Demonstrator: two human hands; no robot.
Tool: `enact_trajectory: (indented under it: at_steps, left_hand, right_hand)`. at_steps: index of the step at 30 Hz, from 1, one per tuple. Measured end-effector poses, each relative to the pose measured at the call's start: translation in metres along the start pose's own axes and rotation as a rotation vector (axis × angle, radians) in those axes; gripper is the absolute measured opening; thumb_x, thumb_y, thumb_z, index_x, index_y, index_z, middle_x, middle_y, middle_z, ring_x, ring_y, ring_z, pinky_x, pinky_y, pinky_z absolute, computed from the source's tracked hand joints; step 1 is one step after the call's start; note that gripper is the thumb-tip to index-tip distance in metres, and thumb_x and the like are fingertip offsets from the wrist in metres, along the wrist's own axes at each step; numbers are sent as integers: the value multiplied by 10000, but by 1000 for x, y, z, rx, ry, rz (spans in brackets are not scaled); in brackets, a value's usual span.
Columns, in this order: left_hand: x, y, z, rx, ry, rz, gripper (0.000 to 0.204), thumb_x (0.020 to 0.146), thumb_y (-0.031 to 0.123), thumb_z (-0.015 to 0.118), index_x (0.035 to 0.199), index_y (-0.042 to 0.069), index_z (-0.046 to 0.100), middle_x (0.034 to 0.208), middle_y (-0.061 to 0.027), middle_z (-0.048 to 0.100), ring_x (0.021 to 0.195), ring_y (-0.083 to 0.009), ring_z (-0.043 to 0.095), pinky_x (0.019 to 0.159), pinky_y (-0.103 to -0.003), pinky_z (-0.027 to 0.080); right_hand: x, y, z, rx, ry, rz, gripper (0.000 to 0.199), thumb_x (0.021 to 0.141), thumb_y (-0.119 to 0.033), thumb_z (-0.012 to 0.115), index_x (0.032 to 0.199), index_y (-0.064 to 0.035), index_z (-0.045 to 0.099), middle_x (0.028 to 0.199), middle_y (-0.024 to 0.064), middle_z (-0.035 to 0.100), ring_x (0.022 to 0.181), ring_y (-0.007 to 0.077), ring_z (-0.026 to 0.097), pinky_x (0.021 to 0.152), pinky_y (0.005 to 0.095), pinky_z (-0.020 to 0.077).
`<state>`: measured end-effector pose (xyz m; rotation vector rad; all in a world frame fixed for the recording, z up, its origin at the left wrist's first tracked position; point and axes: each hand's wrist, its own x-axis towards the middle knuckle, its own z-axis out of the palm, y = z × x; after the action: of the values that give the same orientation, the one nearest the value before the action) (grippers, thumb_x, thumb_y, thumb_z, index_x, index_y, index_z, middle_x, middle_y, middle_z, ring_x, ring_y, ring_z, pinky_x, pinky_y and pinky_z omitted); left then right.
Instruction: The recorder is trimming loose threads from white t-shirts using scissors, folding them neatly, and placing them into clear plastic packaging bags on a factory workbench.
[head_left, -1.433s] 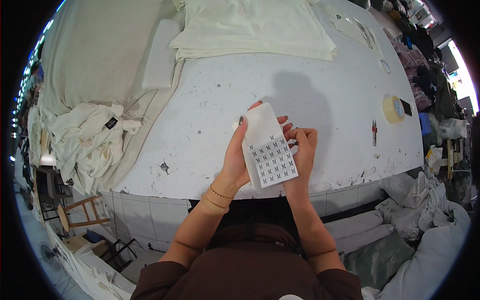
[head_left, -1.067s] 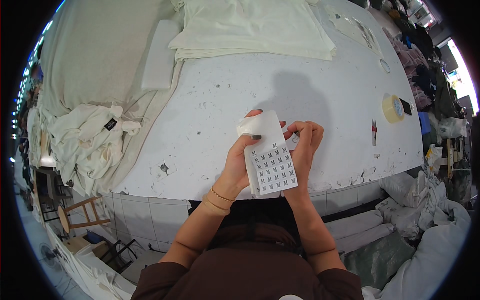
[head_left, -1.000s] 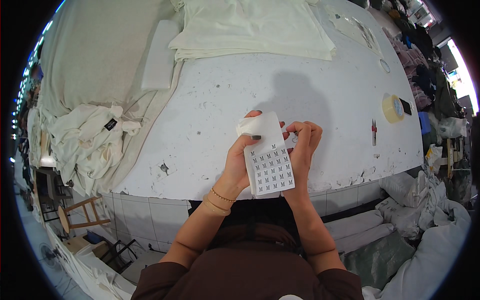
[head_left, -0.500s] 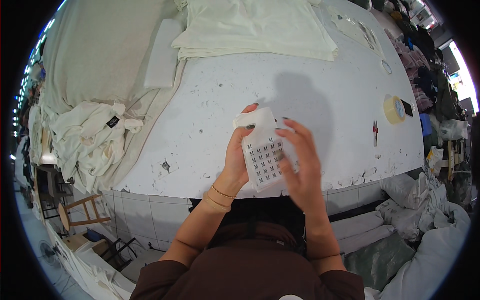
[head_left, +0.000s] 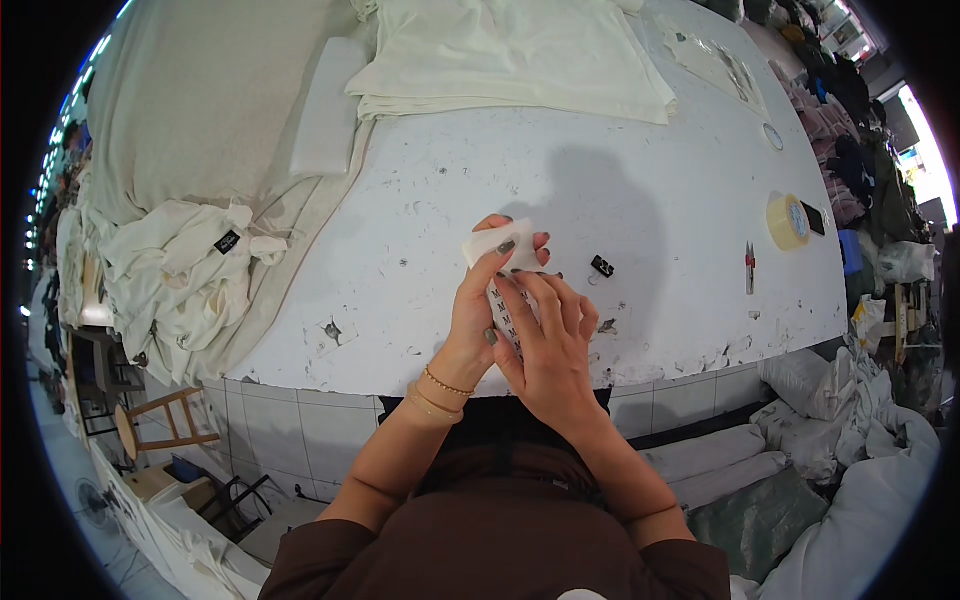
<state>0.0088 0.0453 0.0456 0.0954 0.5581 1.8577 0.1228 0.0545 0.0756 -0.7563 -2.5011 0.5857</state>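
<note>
Right hand (head_left: 548, 340) now over label sheet (head_left: 500, 250), black binder clip (head_left: 602, 266) beside.

Place: garment workshop — a sewing or finishing room.
Work surface: large white table (head_left: 640, 200), scuffed and speckled with thread scraps.
Stock: folded cream fabric (head_left: 510, 50) stacked at the far edge; heap of white garments (head_left: 180, 285) with a black label at the left.
Tools: thread snips (head_left: 749, 268), roll of tape (head_left: 786, 221), black binder clip (head_left: 602, 266).
Surroundings: tiled table front (head_left: 300, 430); wooden stool (head_left: 160, 430) on the floor; bagged textiles (head_left: 840, 430) piled at the right.
</note>
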Motion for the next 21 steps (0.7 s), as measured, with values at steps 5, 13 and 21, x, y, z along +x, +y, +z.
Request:
enact_trajectory:
  at_steps: [5, 13, 21]
  left_hand:
    - [-2, 0, 5, -85, 43, 14, 293, 906, 158, 464, 1190, 198, 405, 1018, -114, 513, 906, -222, 517, 804, -418, 482]
    - [4, 11, -4, -176, -14, -5, 503, 836, 67, 441, 1303, 221, 336, 1036, -111, 512, 913, -240, 533, 853, -464, 483]
    - [0, 18, 11, 3, -172, 51, 680, 752, 23, 371, 1397, 210, 265, 1049, -141, 535, 1000, -294, 541, 996, -483, 414]
  right_hand:
    - [-5, 10, 4, 4, -15, -51, 542, 816, -258, 603, 1305, -55, 486, 1373, 103, 422, 1272, 282, 372, 1014, 458, 201]
    - [-16, 23, 11, 398, 274, 90, 605, 854, -280, 575, 1375, -47, 375, 1438, 190, 318, 1340, 301, 296, 1067, 490, 219]
    - [-18, 39, 6, 1548, -150, 875, 252, 903, -149, 587, 1100, 7, 579, 951, 73, 661, 802, 141, 638, 603, 288, 539]
